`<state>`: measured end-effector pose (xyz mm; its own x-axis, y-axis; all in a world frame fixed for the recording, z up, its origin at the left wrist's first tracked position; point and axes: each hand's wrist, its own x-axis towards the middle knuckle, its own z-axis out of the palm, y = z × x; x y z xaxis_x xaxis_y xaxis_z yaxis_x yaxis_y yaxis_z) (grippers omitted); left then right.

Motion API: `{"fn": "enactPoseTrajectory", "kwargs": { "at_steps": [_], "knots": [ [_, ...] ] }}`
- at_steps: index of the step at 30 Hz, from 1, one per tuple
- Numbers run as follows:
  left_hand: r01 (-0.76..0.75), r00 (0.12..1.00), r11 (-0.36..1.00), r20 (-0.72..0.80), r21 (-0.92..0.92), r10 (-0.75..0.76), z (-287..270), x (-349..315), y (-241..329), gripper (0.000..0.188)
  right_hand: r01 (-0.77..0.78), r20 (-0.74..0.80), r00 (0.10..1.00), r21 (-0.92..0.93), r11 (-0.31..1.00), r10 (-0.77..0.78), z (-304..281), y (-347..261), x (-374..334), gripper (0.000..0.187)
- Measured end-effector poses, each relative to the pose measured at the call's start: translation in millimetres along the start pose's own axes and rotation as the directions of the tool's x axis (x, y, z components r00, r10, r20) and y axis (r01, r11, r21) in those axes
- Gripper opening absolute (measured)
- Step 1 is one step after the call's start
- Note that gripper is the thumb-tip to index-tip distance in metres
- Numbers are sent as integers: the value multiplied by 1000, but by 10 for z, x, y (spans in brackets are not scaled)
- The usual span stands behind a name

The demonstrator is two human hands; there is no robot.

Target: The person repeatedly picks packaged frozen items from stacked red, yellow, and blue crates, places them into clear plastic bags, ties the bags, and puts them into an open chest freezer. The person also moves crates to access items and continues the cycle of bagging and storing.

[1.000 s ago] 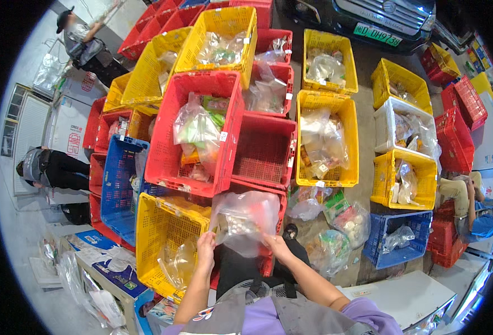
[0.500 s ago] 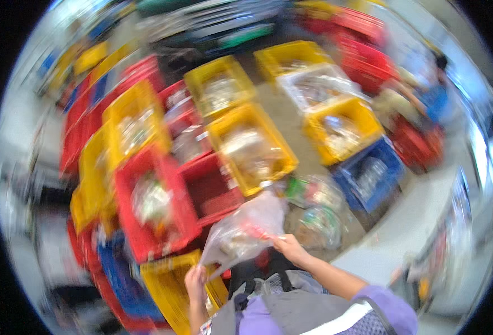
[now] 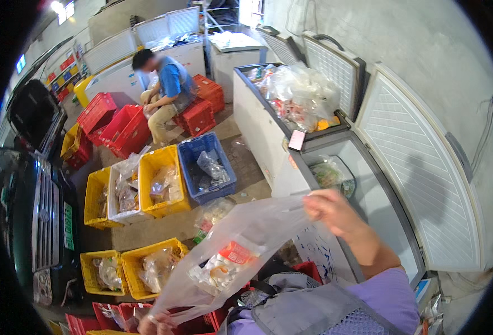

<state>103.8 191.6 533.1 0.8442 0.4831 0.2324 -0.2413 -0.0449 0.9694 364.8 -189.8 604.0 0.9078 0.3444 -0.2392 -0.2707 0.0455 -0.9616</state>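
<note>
A large clear plastic bag [image 3: 268, 226] stretches slantwise between my two hands. Inside it lie pale pieces and a package with a red-orange label [image 3: 236, 254]. At the lower left, my left hand [image 3: 156, 324] is closed round one end of the bag, partly cut off by the picture's edge. My right hand [image 3: 335, 212], raised higher, grips the other end beside the open chest freezer [image 3: 313, 181]. Down in that freezer sits a bagged load with green bits [image 3: 329, 172]. Behind the bag, more filled bags [image 3: 213, 215] rest on the floor.
Yellow crates [image 3: 154, 244] of bagged goods, a white crate and a blue crate [image 3: 207, 192] stand to the left. Freezer lids [image 3: 419, 167] lean up against the right wall. Another freezer is heaped with bags [image 3: 302, 92]. A person [image 3: 171, 89] sits on a red crate; a dark vehicle [image 3: 48, 223] stands far left.
My view has swung right, from the crates toward the freezers. The bag is now pulled out wide between my hands, and my right hand is raised near the open freezer.
</note>
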Motion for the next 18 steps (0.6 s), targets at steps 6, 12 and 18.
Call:
{"fn": "enactPoseTrajectory", "kwargs": {
  "at_steps": [6,12,18],
  "knots": [
    [-340,934,940,-128,-26,334,1682,1176,433,74,231,-176,951,-142,963,-254,-723,-1015,-770,13],
    [-436,300,592,511,-678,806,3318,2159,585,74,609,527,782,-539,582,-331,-1683,-1561,-565,12],
    [-607,76,734,898,-304,434,5021,1952,507,72,623,489,780,-562,544,-390,-2351,-1490,-154,17]
  ]
}}
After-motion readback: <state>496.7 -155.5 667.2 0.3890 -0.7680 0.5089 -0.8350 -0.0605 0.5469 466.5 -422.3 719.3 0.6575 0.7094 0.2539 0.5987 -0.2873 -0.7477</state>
